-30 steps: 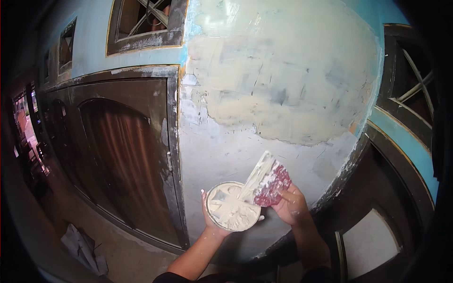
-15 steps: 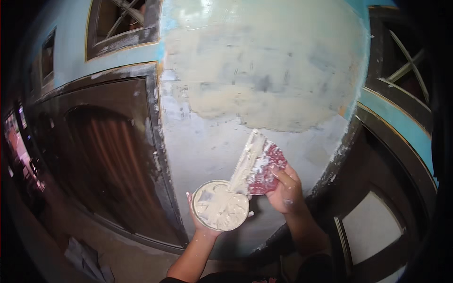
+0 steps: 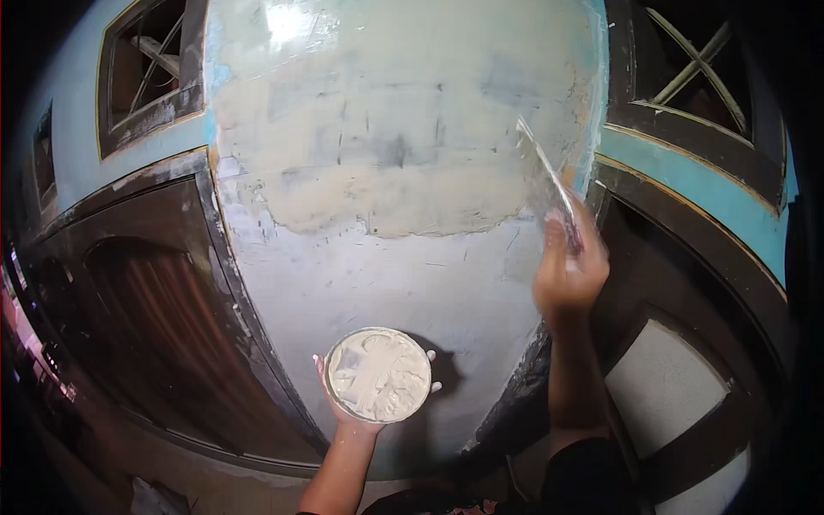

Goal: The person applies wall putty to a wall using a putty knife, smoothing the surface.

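Cupped from below, a round tub [image 3: 330,400] rests in my left hand [image 3: 354,421], whose fingertips show at both sides of its rim. Thick cream-coloured putty [image 3: 379,375] with knife marks fills it. My right hand [image 3: 571,273], slightly blurred, is closed around a putty knife [image 3: 542,163] with a wide blade, raised nearly edge-on before the right part of the wall [image 3: 386,287]. Whether the blade touches the wall I cannot tell. Above, the wall carries a cream putty coat [image 3: 403,193] with a ragged lower edge; below, it is bare grey.
A dark wooden door [image 3: 137,300] stands left of the wall, another dark door [image 3: 627,266] with a pale panel to the right. Crossbarred window openings [image 3: 695,64] sit above both. Grey cloth-like material [image 3: 154,496] lies on the floor at lower left.
My right hand has lifted the putty knife away from the tub, up and right to the wall, turning the blade edge-on. The view has shifted; the tub stays in my left hand.
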### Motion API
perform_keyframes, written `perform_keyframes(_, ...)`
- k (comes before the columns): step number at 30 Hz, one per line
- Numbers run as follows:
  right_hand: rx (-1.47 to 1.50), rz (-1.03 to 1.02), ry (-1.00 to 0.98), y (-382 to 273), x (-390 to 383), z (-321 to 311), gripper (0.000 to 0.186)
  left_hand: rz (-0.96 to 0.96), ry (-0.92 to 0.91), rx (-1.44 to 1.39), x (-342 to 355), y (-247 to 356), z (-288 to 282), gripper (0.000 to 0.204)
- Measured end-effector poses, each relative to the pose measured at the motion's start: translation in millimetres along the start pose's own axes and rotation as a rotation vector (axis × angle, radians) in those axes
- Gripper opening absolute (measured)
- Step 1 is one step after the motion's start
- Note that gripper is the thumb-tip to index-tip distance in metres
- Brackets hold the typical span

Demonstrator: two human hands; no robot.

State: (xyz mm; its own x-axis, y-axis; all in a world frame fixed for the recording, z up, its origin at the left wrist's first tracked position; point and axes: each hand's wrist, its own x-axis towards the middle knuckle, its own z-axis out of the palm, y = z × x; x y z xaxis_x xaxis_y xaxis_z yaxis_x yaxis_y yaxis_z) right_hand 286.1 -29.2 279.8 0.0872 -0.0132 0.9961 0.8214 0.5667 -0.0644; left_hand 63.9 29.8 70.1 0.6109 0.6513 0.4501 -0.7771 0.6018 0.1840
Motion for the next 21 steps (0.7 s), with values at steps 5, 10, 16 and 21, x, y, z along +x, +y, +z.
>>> perform_keyframes(5,-0.516,-0.400,0.080,55.8,67.6,6.3,0.054,-0.033,0.056,0.036,8.3,-6.8,6.1,0.110)
perform_keyframes(10,-0.683,-0.437,0.010,97.9,91.9,8.7,0.052,-0.031,0.041,0.008,13.5,-8.7,9.7,0.110)
perform_keyframes(16,-0.732,-0.411,-0.064,120.6,87.1,6.2,0.054,0.009,0.022,0.012,15.9,-8.6,8.6,0.110)
perform_keyframes(21,-0.693,-0.382,-0.111,132.9,90.1,12.2,0.056,0.019,0.080,0.011,17.9,-8.2,5.2,0.109)
